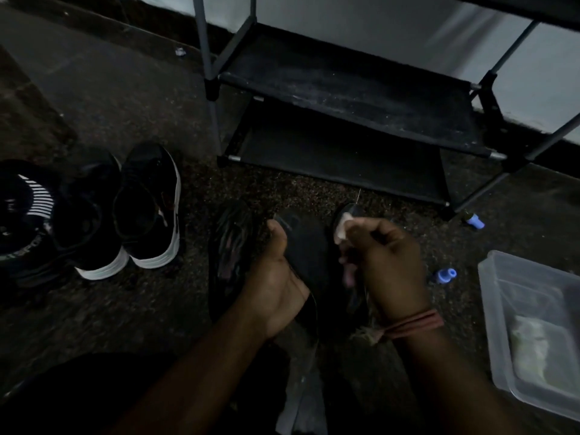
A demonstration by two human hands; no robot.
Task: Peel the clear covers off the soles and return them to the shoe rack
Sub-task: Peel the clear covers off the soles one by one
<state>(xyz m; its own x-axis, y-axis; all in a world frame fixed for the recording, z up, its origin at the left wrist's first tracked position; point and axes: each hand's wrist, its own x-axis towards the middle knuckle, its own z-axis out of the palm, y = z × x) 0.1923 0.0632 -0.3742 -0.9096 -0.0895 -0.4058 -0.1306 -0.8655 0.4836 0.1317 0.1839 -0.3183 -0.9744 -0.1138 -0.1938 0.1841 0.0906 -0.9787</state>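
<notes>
In dim light my left hand point(276, 277) grips a black shoe point(309, 246) held sole-up over the floor. To its right my right hand point(381, 252) is curled, pinching a whitish, crumpled bit of clear cover point(342, 229) at the shoe's far end. A second dark shoe point(230, 246) lies on the floor just left of my left hand. The black shoe rack point(354, 98) stands straight ahead, and no shoes show on its two lower shelves.
A pair of black sneakers with white soles point(125, 211) stands at the left, beside another dark shoe with white stripes point(28, 208). A clear plastic box point(533, 334) sits at the right. Two small blue caps point(445, 274) point(474, 221) lie on the speckled floor.
</notes>
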